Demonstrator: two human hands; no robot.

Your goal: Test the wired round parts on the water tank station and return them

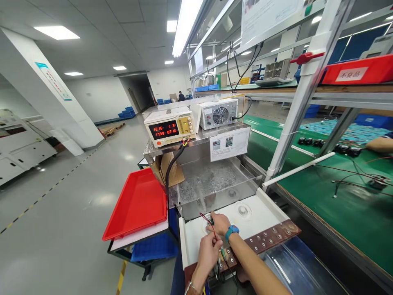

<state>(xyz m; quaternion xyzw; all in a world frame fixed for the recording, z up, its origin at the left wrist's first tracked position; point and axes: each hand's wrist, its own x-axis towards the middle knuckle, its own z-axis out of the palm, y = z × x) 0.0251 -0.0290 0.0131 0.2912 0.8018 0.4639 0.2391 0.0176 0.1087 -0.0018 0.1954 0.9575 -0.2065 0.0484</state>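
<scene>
Over the near edge of a white tray-like fixture, my left hand is closed in a pinch on a thin red wire. Just beyond it my right hand curls around a small dark part with green on it, whose kind I cannot make out. That part sits over the left round spot of the fixture. Below my hands, a green clip on a black lead touches the brown strip with metal studs. The right round fitting is uncovered.
A power supply with red digits and a fan-backed unit stand on the metal shelf ahead. A red tray lies on a cart at left. At right runs a green bench with wired parts, and another person's arm.
</scene>
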